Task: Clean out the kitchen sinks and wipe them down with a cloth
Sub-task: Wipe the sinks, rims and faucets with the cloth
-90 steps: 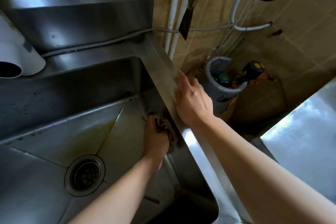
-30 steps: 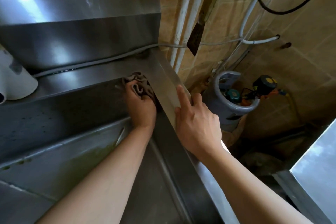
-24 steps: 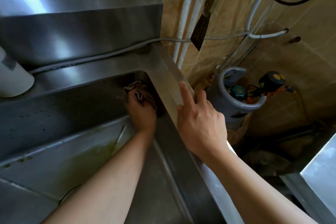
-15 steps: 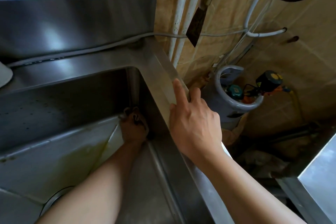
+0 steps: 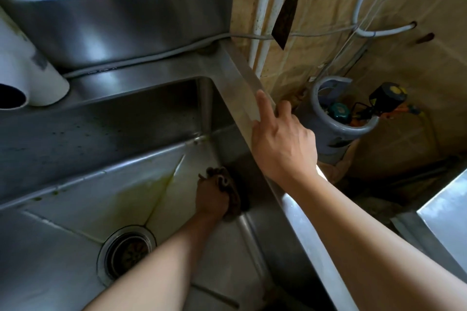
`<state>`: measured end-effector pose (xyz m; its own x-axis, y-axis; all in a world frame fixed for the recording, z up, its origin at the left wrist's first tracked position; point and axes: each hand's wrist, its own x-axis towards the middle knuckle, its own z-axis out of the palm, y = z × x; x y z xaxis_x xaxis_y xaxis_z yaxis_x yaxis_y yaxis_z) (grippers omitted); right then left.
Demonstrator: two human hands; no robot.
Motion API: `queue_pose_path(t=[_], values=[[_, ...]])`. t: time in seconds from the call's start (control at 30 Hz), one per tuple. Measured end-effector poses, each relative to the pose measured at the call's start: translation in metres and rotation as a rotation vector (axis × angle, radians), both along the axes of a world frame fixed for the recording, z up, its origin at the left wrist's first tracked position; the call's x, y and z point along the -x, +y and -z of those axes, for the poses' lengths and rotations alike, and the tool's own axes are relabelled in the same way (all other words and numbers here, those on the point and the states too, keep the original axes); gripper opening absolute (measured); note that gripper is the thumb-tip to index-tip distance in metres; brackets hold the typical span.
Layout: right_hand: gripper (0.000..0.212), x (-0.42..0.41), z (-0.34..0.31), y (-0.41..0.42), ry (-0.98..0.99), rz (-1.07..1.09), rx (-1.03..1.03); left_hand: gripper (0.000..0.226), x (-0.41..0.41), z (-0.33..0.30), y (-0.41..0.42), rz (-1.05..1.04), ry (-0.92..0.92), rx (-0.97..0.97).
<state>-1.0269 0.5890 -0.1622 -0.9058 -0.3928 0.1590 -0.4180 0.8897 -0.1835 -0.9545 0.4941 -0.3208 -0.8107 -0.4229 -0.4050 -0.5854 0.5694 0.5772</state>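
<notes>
Down inside a steel sink [image 5: 75,199], the left hand [image 5: 212,201] clutches a bunched brown cloth [image 5: 231,193] against the right wall's base, beside the drain [image 5: 127,251]. Above, the right hand [image 5: 283,144] rests relaxed on the rim.

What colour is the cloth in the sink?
Dark brown cloth, gripped by the left hand; head view.
</notes>
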Motion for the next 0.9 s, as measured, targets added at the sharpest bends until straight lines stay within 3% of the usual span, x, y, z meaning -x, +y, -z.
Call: queue_pose_path(t=[0.23, 0.47, 0.77, 0.9], values=[[0.052, 0.001, 0.002, -0.001, 0.006, -0.009, 0.002, 0.033, 0.051, -0.005, -0.051, -0.24, 0.149, -0.103], [0.05, 0.002, 0.003, -0.002, 0.021, -0.01, 0.023, 0.047, 0.072, 0.008, -0.062, -0.111, 0.066, -0.087], [0.049, 0.002, 0.0, -0.003, -0.003, -0.007, 0.013, 0.05, 0.012, 0.006, -0.006, 0.023, 0.076, -0.022], [0.048, 0.001, -0.002, -0.003, -0.02, -0.003, 0.007, 0.055, -0.011, 0.009, 0.017, 0.064, -0.006, 0.041]])
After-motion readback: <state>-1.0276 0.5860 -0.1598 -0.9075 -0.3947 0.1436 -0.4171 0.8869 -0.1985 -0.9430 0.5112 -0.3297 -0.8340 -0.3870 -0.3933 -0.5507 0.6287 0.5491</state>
